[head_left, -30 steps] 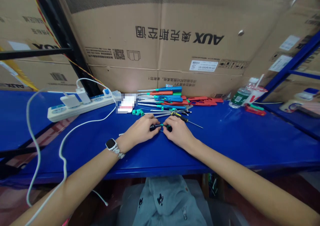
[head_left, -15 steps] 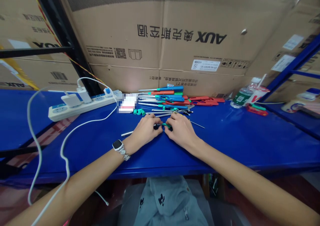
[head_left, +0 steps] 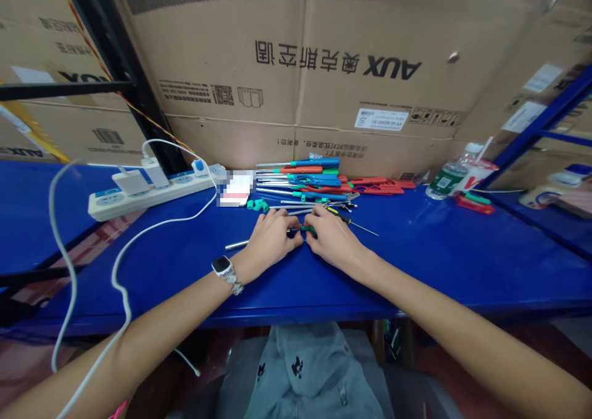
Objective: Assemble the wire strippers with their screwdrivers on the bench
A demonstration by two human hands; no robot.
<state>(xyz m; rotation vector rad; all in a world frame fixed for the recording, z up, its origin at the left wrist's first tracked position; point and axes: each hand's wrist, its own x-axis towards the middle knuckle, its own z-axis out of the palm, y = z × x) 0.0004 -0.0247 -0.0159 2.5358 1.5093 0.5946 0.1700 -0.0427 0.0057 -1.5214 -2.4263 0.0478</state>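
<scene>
My left hand (head_left: 276, 237) has its fingers closed round a slim rod with a metal tube (head_left: 237, 245) sticking out on its left side. Close beside it, my right hand (head_left: 333, 237) pinches a small green part (head_left: 307, 229) at the rod's other end. The fingertips of both hands nearly meet above the blue table. Just behind them lie green caps (head_left: 258, 205), thin metal rods and a screwdriver (head_left: 363, 228) with a black and yellow handle. Further back is a pile of lighters with blue (head_left: 324, 180) and red bodies. Red casings (head_left: 382, 186) lie to its right.
A white power strip (head_left: 134, 200) with chargers and looping white cables (head_left: 121, 283) is on the left. A green-labelled bottle (head_left: 446, 181), a cup (head_left: 478, 175) and a red item (head_left: 474, 204) stand or lie at the right. A large cardboard box (head_left: 208, 49) rises behind the blue table (head_left: 444, 265).
My right hand has shifted slightly, and more of the screwdriver's handle shows behind it. Both hands keep their hold close together.
</scene>
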